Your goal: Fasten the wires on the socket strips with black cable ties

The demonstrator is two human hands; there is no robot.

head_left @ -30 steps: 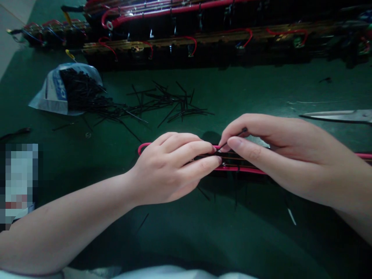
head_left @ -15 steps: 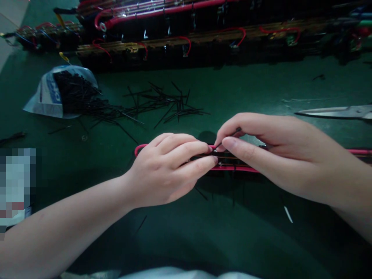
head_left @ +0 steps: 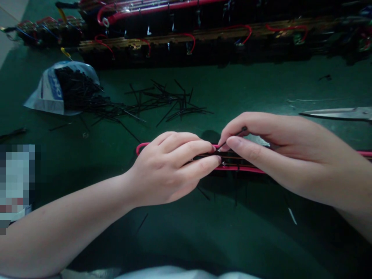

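Note:
Between the thumb and forefinger of my right hand [head_left: 293, 155] is a thin black cable tie [head_left: 238, 133]. Its one end points down at a long dark assembly [head_left: 232, 155] with brass-coloured strips. A thick red cable [head_left: 251, 169] runs along its edges. My left hand [head_left: 170, 168] lies across the assembly with its fingers bent over it, the fingertips close to the lower end of the tie. The palm and the fingers hide much of the assembly's left part, so the tie's lower end is hard to make out.
A plastic bag [head_left: 45, 93] spills black cable ties [head_left: 174, 102] over the green table [head_left: 255, 85]. Scissors [head_left: 340, 113] lie at the right. Similar long assemblies [head_left: 174, 54] with red wires stretch along the back. A white strip [head_left: 292, 216] lies near the front.
The view has shifted slightly, moving most things a little to the right. Both hands keep nearly the same grip and place on the assembly.

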